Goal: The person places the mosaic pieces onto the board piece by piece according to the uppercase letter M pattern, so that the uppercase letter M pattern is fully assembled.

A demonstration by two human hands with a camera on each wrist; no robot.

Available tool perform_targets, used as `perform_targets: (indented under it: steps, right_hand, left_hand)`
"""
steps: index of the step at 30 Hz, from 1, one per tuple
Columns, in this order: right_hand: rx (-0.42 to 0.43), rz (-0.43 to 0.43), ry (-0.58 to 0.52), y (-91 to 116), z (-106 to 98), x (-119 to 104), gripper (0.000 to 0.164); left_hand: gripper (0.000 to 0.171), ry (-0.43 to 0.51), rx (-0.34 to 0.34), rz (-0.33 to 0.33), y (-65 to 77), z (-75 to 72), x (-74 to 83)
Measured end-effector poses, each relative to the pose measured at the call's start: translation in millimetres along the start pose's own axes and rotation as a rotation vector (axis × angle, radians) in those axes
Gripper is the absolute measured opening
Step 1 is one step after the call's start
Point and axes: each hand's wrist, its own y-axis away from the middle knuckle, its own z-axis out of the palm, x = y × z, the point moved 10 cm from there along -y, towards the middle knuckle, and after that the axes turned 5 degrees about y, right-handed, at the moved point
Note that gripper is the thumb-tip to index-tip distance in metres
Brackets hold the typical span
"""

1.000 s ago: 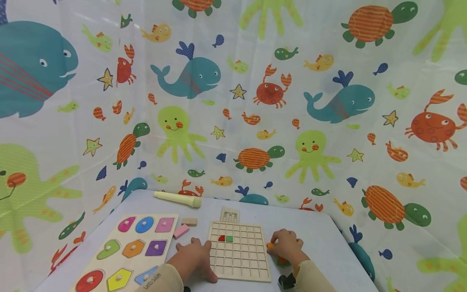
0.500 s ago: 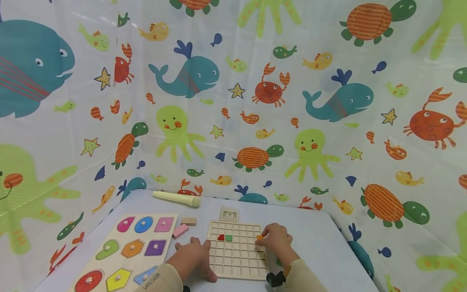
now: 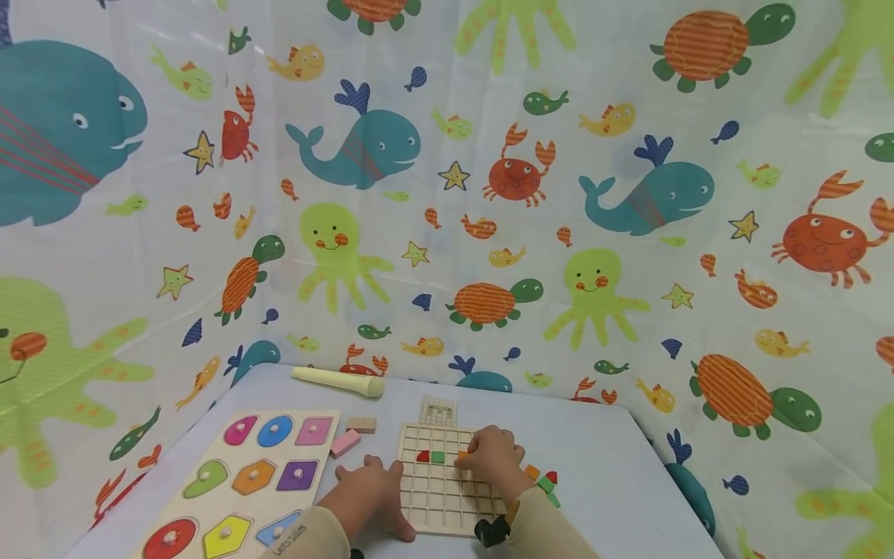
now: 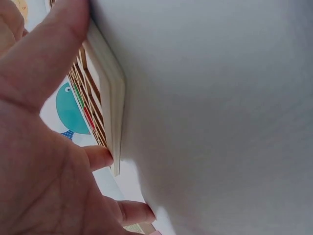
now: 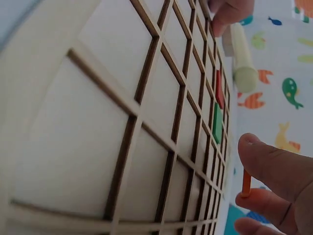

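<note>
My left hand (image 3: 370,489) rests with spread fingers along the left edge of a wooden grid board (image 3: 436,501); in the left wrist view its thumb and a fingertip touch the board's side. My right hand (image 3: 497,462) pinches a small orange tile (image 5: 246,183) between thumb and fingertip, over the board's upper middle. In the right wrist view the tile stands on edge, apart from the grid. A red rounded tile (image 3: 423,456) and a green square tile (image 3: 438,457) sit side by side in the grid, left of the held tile.
Loose orange (image 3: 533,472), red (image 3: 552,477) and green tiles (image 3: 545,484) lie right of the board. At left is a knobbed shape puzzle (image 3: 230,497). Behind are a pink block (image 3: 345,443), a beige block (image 3: 361,425), a small patterned piece (image 3: 438,411) and a pale yellow rod (image 3: 338,380).
My right hand has carried the orange tile leftward from beside the board to over its upper middle, uncovering the loose tiles at right. The left hand has stayed in place.
</note>
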Motion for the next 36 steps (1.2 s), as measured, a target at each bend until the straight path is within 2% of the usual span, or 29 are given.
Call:
perform_targets:
  steps: [5, 13, 24, 31, 36]
  right_hand:
    - [-0.031, -0.012, 0.032, -5.4, 9.5, -13.7, 0.04]
    - [-0.083, 0.022, 0.08, -12.0, 25.2, -11.5, 0.04]
    - [-0.072, -0.032, 0.108, -17.9, 28.8, -19.2, 0.04]
    - [-0.036, -0.103, 0.14, -17.2, 26.7, -27.6, 0.037]
    - [-0.024, -0.139, 0.221, -17.9, 23.5, -31.5, 0.034]
  left_hand:
    - [0.108, 0.0, 0.011, -0.004, 0.4, 0.2, 0.0]
    - [0.109, -0.025, 0.019, -0.009, 2.4, 1.2, 1.8]
    - [0.107, -0.022, 0.01, -0.012, 3.0, 0.5, 2.1]
    - [0.104, -0.023, 0.006, -0.023, 7.6, -1.3, 2.8]
    - [0.105, -0.022, 0.008, -0.023, 8.6, -2.8, 3.3]
